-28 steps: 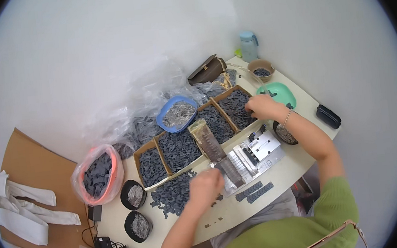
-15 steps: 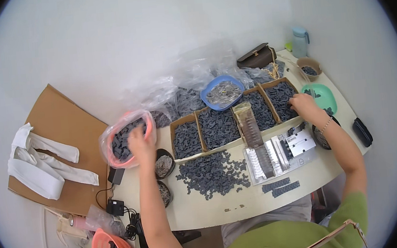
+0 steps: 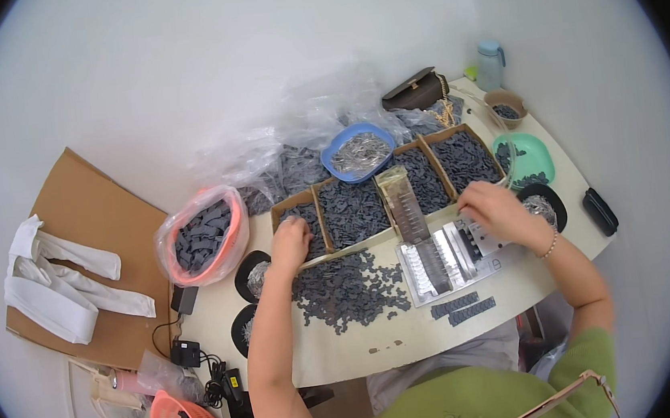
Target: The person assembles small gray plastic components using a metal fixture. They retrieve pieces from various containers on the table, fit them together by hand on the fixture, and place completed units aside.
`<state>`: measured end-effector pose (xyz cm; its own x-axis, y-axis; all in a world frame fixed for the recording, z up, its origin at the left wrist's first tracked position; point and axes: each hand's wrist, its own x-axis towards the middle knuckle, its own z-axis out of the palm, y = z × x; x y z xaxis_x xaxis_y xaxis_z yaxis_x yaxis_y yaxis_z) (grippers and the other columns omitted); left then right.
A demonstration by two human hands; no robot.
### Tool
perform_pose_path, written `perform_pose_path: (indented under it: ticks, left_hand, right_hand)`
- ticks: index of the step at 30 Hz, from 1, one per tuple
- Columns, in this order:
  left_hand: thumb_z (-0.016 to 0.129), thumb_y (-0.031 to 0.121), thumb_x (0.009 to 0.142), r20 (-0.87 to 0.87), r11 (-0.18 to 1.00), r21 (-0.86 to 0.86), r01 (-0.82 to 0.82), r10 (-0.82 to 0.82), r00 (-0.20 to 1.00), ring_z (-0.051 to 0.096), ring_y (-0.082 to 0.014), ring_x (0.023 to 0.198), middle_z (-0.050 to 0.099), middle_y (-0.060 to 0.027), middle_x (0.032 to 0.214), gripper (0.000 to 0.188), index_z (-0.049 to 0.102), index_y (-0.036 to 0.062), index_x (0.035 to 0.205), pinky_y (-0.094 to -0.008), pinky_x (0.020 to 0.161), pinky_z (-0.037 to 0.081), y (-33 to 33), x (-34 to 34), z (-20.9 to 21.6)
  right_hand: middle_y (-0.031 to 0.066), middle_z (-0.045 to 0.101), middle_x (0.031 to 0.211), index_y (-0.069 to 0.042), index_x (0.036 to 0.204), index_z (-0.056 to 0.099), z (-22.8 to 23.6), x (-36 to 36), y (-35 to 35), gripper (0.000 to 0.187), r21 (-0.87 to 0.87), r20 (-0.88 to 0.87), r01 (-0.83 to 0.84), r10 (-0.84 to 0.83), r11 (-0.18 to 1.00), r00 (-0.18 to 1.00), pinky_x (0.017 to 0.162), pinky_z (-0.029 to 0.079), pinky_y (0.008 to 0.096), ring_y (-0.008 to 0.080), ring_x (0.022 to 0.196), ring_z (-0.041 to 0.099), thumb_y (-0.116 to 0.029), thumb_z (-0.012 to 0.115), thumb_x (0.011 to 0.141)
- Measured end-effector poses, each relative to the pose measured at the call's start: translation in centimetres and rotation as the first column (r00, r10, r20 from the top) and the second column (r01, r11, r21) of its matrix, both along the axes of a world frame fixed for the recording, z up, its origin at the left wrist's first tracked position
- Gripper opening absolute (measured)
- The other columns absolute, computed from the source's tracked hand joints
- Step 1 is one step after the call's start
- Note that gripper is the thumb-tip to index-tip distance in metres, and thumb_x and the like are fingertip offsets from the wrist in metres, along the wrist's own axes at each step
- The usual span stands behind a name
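Note:
My left hand [image 3: 291, 244] is at the leftmost compartment of a divided cardboard tray [image 3: 359, 248], fingers curled down among small dark grey plastic pieces [image 3: 351, 211]. Whatever they grip is hidden. Above the right part of a metal fixture [image 3: 446, 261], near the tray's front edge, my right hand [image 3: 498, 208] has its fingers drawn together; anything between them is too small to make out. A clear ribbed strip [image 3: 406, 210] slopes from the tray down to the fixture. Loose grey pieces [image 3: 347, 292] lie heaped in front of the tray.
A bag-lined pink basket [image 3: 230, 247] of grey parts stands left. A blue bowl [image 3: 366, 175] of metal pins sits behind the tray. Black bowls [image 3: 558, 205] flank the work area; a green dish [image 3: 541, 158] lies right. Two joined grey strips [image 3: 471, 310] lie near the front edge.
My left hand has moved right, from the pink basket to the tray's leftmost compartment. My right hand has come left and nearer, from the rightmost compartment to above the fixture. The whole view shifted slightly.

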<state>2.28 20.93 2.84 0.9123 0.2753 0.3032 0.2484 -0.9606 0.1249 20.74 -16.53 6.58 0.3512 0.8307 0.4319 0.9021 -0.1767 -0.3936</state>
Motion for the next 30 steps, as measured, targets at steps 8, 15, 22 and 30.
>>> perform_pose_path:
  ticks: [8,15,22,30]
  left_hand:
    - [0.059,0.003,0.072,0.196,0.861,-0.106,0.498,-0.473,0.859,0.059,-0.0290,0.084,0.060,-0.0104,0.093,0.016,0.062,0.0041,0.088,-0.0376,0.070,0.052,-17.4,-1.8,-2.1]
    - [0.060,0.005,0.070,0.135,0.851,0.100,0.516,-0.525,0.840,0.061,-0.0244,0.087,0.062,-0.0094,0.099,0.031,0.063,0.0002,0.100,-0.0338,0.070,0.053,-21.8,-3.7,-2.8]
    - [0.060,0.004,0.071,0.157,0.876,-0.172,0.450,-0.427,0.891,0.061,-0.0242,0.085,0.063,-0.0087,0.092,0.022,0.064,0.0014,0.092,-0.0332,0.069,0.052,-21.0,-2.3,-2.8]
    - [0.061,0.004,0.074,0.139,0.833,0.085,0.546,-0.553,0.822,0.063,-0.0257,0.082,0.065,-0.0104,0.093,0.017,0.065,0.0026,0.091,-0.0328,0.065,0.053,-21.4,-3.1,-3.1]
  right_hand:
    - [0.0110,0.059,0.087,-0.004,0.092,0.060,-4.5,-3.8,1.7,0.010,0.042,-0.230,-0.222,0.225,0.974,0.947,0.075,0.048,0.0389,0.0305,0.085,0.058,-0.009,0.062,0.084]
    - [0.0086,0.058,0.085,-0.006,0.088,0.061,-6.1,-5.4,2.1,0.009,0.104,-0.051,-0.276,0.282,0.956,0.958,0.073,0.048,0.0374,0.0287,0.083,0.058,-0.011,0.063,0.082]
    - [0.0083,0.055,0.081,-0.005,0.084,0.062,-7.0,-6.2,2.7,0.009,0.091,0.063,-0.282,0.277,0.955,0.959,0.069,0.048,0.0364,0.0273,0.077,0.056,-0.008,0.064,0.076]
    - [0.0070,0.059,0.084,-0.005,0.087,0.064,-7.2,-6.2,2.2,0.014,0.051,0.075,-0.276,0.272,0.960,0.959,0.069,0.049,0.0351,0.0253,0.079,0.059,-0.009,0.067,0.074]
